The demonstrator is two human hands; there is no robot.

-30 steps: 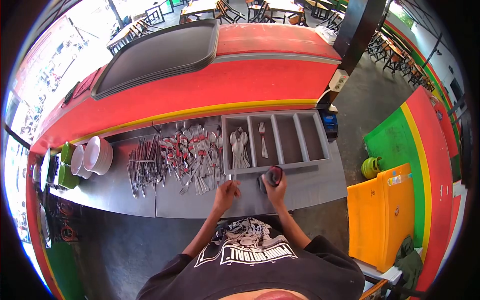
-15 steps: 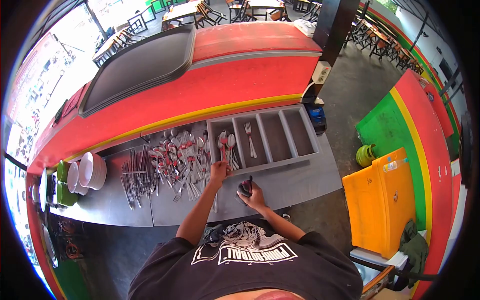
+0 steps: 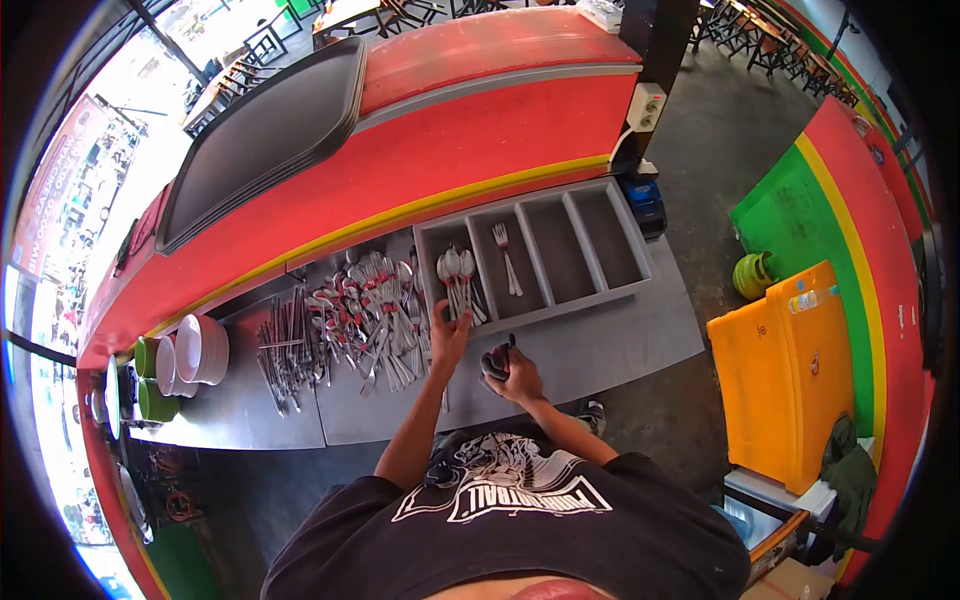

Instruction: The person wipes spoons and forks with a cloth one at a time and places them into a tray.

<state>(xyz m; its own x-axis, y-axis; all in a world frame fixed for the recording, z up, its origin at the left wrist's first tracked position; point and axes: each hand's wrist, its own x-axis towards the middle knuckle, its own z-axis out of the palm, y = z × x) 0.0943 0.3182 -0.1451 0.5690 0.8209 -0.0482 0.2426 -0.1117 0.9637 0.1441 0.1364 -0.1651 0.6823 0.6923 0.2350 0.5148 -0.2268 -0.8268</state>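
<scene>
My left hand [image 3: 449, 337] reaches over the front wall of a grey cutlery tray [image 3: 590, 300], its fingers around the lower handles of spoons [image 3: 456, 268] in the leftmost compartment. How many it grips is hidden. Beside it, in front of the tray, my right hand [image 3: 519, 379] is closed round a bunched dark cloth [image 3: 494, 362]. A lone fork [image 3: 508, 258] lies in the second compartment. Left of the tray, a heap of mixed spoons and forks [image 3: 375, 310] is spread on the metal counter [image 3: 585, 355].
Knives or similar thin cutlery [image 3: 284, 350] lie farther left. White bowls [image 3: 203, 348] and green bowls [image 3: 158, 400] are stacked at the counter's left end. Black trays [image 3: 265, 140] rest on the red ledge [image 3: 480, 130] behind. A yellow bin [image 3: 770, 380] stands at right.
The view has shifted slightly. My left hand has moved a little farther into the tray's left compartment, onto the spoon handles. My right hand still grips the cloth in front of the tray.
</scene>
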